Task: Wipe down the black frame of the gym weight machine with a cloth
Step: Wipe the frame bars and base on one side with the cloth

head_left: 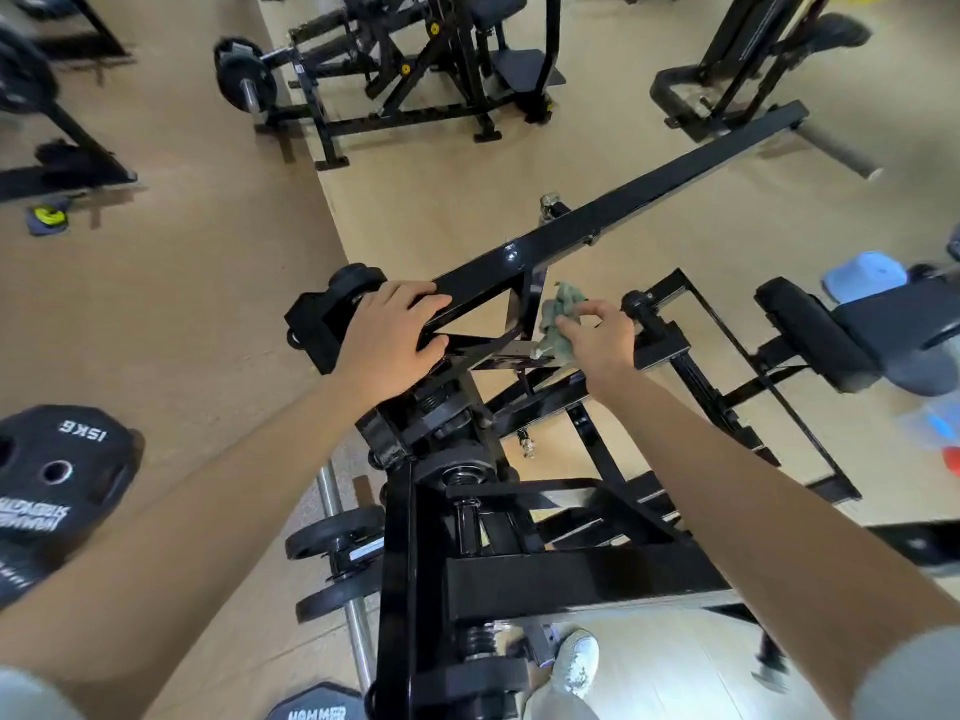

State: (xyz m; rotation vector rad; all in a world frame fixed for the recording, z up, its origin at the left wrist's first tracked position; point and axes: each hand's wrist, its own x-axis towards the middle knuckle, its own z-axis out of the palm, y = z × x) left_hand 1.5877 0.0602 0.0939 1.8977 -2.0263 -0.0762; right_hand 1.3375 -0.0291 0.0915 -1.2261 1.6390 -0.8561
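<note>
The black frame [623, 210] of the weight machine runs from the lower middle up to the far right as a long square beam with a triangular brace near my hands. My left hand [389, 340] lies flat on the brace's left end, fingers curled over the bar. My right hand [597, 335] pinches a small grey-green cloth [558, 319] and presses it against the upright plate of the brace. Both forearms reach in from the bottom corners.
A 15 kg black plate [62, 470] leans at the lower left and another plate [311, 706] sits at the bottom edge. A padded seat [831, 330] is at the right beside a blue container [865, 275]. Other black machines [415, 70] stand across the tan floor. My shoe [576, 662] is below.
</note>
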